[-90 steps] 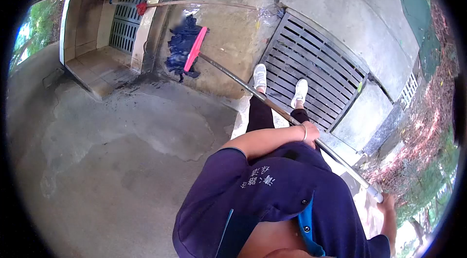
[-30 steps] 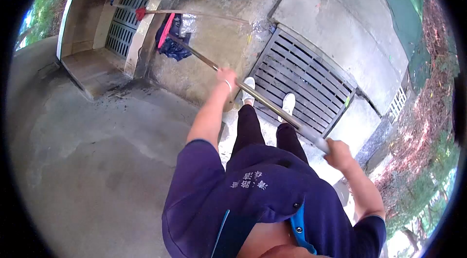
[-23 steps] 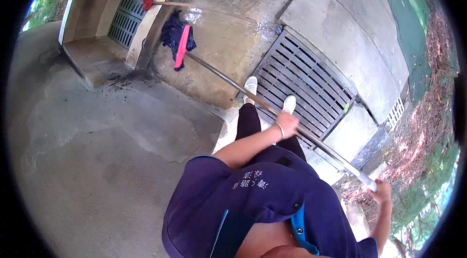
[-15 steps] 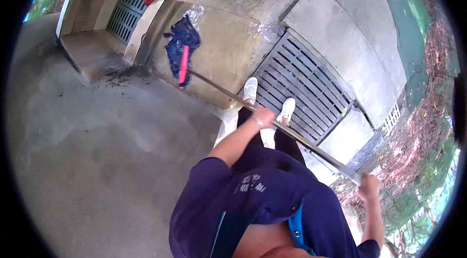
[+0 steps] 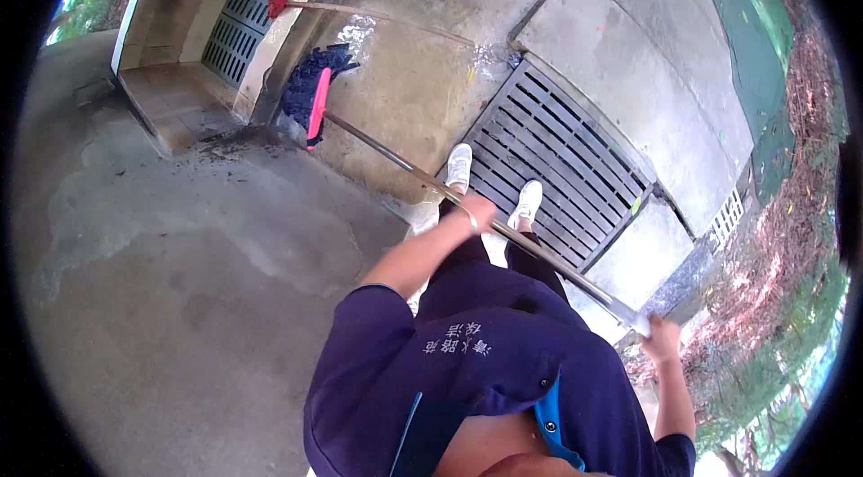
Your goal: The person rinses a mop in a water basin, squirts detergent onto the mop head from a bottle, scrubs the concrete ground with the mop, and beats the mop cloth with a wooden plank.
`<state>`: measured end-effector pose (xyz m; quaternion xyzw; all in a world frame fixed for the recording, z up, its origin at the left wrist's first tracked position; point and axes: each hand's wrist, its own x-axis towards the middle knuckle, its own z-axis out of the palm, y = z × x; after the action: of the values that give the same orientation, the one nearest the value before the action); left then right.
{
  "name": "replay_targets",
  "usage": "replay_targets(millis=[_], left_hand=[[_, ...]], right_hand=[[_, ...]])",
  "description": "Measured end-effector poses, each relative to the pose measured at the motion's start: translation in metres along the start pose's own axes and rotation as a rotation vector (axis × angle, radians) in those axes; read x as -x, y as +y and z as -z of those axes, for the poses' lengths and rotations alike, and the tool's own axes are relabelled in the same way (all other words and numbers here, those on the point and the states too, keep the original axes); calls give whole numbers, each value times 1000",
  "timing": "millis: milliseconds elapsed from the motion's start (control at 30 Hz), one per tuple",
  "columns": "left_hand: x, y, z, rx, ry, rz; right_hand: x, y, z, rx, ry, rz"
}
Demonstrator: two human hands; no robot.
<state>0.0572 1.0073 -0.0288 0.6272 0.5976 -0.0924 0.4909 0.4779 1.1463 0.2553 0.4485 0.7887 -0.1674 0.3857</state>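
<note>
A mop (image 5: 387,151) with a metal pole stretches diagonally in front of my body. My left hand (image 5: 475,212), with a light band at the wrist, is closed around the middle of the pole. Near its pale top end, my right hand (image 5: 662,338) grips the same pole. At the far end, the pink mop head (image 5: 318,108) is tilted over the wet concrete. Dark blue mop strips (image 5: 310,80) spread on the floor beside it, against the low curb of the basin.
A tiled basin with a slotted grate (image 5: 247,23) stands at upper left. A second wooden pole (image 5: 378,15) with a red end leans out from its edge. My white shoes (image 5: 458,166) are by a dark floor grate (image 5: 557,162). Plants and leaf litter (image 5: 764,297) border the right.
The mop head and strips have moved left toward the basin curb, and the strips have bunched up. Both hands have shifted slightly left with the pole, still gripping it.
</note>
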Motion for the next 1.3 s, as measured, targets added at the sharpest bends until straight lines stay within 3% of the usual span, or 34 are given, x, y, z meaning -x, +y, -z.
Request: replay_targets(millis=[100,200,233,300,333,367,400,433,500,567,633,700,733,800,833,900,933,967,1033,1067,1167,1233,1267,1300], left_hand=[[-1,76,7,42,43,-230],[-4,87,13,39,104,-278],[-8,70,23,19,71,-198],[-30,-31,19,-118,218,-58],[-24,-66,38,-195,171,41],[-47,-126,11,-165,258,217],[-42,-162,40,-266,299,340],[-22,-176,54,-363,306,466],[-8,-181,83,-338,272,390],[2,-170,67,-286,262,345],[-34,-152,19,-237,465,326],[-2,-46,57,-87,380,58],[-7,-18,43,-62,335,-39],[-3,31,30,10,308,-92],[-1,35,19,65,336,-160],[-22,-2,-10,-27,357,-31],[-16,-41,6,-159,277,156],[-23,-104,-17,-204,394,145],[18,-179,35,-209,193,327],[42,-196,57,-200,102,276],[36,-199,17,-257,174,360],[30,-142,34,-294,126,340],[6,-132,6,-173,152,196],[6,-81,12,-118,270,44]], right_hand=[[53,62,-15,26,-149,-182],[60,66,-29,-16,-251,-240],[55,59,-33,-37,-303,-227],[1,-46,-6,-178,-319,-148],[-21,-83,-7,-138,-386,-177],[-38,-122,18,-185,-354,-103],[-58,-157,35,-138,-284,-8],[-75,-179,42,-133,-193,93],[-93,-179,63,-183,-152,115],[-77,-172,65,-225,-183,141],[-65,-117,31,-162,-121,119],[-34,-56,31,-116,-141,37],[-15,-18,17,-77,-171,-9],[20,22,7,-29,-176,-118],[19,20,1,-28,-174,-117],[11,14,-12,-61,-165,-134],[-15,-39,8,-79,-144,-49],[-39,-96,19,12,-196,-74],[-73,-179,40,-121,-160,104],[-77,-199,60,-106,-204,165],[-61,-185,45,-168,-250,234],[-56,-148,37,-195,-221,170],[-48,-114,29,-159,-209,85],[-30,-75,18,-123,-206,-3]])
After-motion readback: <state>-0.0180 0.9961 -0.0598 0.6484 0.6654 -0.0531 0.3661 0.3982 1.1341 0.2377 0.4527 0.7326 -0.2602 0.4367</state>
